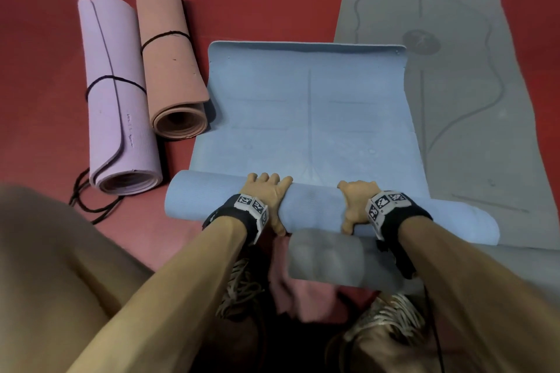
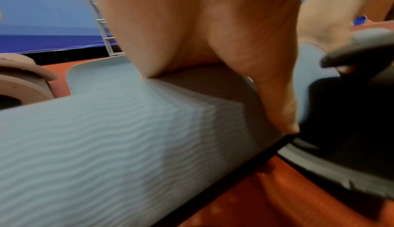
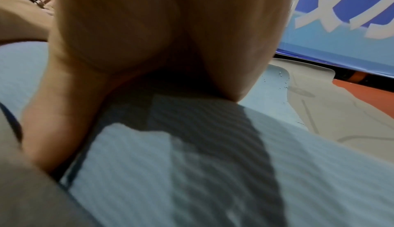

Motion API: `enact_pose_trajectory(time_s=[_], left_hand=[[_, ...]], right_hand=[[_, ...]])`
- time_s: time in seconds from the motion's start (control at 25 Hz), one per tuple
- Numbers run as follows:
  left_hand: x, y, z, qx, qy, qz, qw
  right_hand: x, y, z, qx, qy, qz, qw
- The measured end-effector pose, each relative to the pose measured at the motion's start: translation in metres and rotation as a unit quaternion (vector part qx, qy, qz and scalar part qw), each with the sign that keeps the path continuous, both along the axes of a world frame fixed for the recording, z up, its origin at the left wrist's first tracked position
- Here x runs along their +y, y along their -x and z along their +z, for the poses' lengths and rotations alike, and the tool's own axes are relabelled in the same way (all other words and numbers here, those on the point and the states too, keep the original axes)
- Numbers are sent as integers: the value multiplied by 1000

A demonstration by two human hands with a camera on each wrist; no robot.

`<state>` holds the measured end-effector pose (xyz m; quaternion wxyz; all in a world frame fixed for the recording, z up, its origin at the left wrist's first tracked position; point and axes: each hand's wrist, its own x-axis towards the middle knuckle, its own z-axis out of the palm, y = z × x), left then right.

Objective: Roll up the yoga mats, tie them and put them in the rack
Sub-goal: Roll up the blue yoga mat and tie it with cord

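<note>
A blue yoga mat [image 1: 309, 109] lies on the red floor, its near end wound into a thick roll [image 1: 315, 206]. Both hands sit on top of that roll, about a hand's width apart. My left hand [image 1: 266, 191] curls its fingers over the far side, with the thumb down the near side. My right hand [image 1: 356, 200] grips it the same way. In the left wrist view the left hand [image 2: 202, 45] presses on the ribbed roll [image 2: 106, 146]. The right wrist view has the right hand [image 3: 170, 36] on the roll [image 3: 213, 163]. The fingertips are hidden behind the roll.
A purple rolled mat [image 1: 118, 118] and a pink rolled mat [image 1: 169, 48] lie to the left, each tied with black cord. Loose black cord [image 1: 88, 203] trails by the purple one. A grey mat [image 1: 472, 100] lies flat to the right. A blurred grey roll [image 1: 327, 254] sits by my shoes [image 1: 242, 288].
</note>
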<state>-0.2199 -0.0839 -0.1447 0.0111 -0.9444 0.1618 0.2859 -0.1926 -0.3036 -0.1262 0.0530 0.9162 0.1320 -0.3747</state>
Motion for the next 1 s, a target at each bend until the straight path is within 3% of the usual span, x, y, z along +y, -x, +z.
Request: enact_pose_trajectory(time_s=[0.16, 0.52, 1.0], left_hand=[[-2, 2, 2, -4, -14, -7, 1000], [-9, -29, 8, 87, -32, 17, 996], [-1, 8, 2, -17, -5, -1, 1000]], right_hand=[[1, -7, -2, 32, 8, -8, 999], [-8, 41, -10, -120, -29, 30, 992], [0, 3, 1, -8, -2, -9, 1000]])
